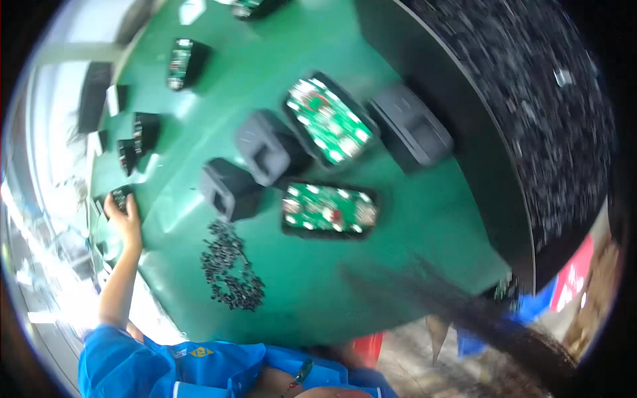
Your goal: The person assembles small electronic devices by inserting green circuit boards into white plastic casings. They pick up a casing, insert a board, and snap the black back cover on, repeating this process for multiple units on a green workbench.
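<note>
My left hand (126, 217) reaches far out to the left edge of the green table (411, 239). Its fingers close on a small black housing (120, 197) with a bit of green board in it. The arm runs back to my blue sleeve (119, 361) at the bottom. My right hand is out of view. In the middle of the table lie two open black housings with green circuit boards (330, 211) (328, 119). Three dark grey covers (229, 188) (267, 146) (411, 125) stand around them.
A pile of small black screws (230, 268) lies near the table's front edge. More black housings (186, 63) (139, 136) sit along the left and far side. A big black tray of tiny dark parts (531, 99) fills the right. A blurred strand of dark hair (478, 312) crosses the lower right.
</note>
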Tool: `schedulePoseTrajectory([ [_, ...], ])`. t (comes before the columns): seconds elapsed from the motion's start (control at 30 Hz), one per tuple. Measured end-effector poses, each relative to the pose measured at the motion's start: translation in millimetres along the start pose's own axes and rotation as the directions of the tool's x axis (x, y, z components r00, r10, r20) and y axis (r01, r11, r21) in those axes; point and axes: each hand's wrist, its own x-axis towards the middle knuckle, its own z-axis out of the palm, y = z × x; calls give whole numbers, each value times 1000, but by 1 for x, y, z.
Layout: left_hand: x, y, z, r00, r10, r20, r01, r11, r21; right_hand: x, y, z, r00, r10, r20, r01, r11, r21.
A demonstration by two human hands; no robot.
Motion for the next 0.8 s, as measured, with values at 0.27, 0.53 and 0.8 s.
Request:
schedulePoseTrajectory([
  [0.27, -6, 4, -1, 998, -61, 28, 61, 998, -19, 68, -13, -17, 997, -59, -44, 59, 998, -20],
  [0.53, -10, 26, 4, 997, -76, -34, 75, 996, -39, 63, -16, -54, 986, -168, -18, 167, 985, -32],
  [0.8, -10, 49, -10, 986, -125, -114, 118, 991, -68, 43, -12, -113, 912, -391, 125, 408, 894, -184],
])
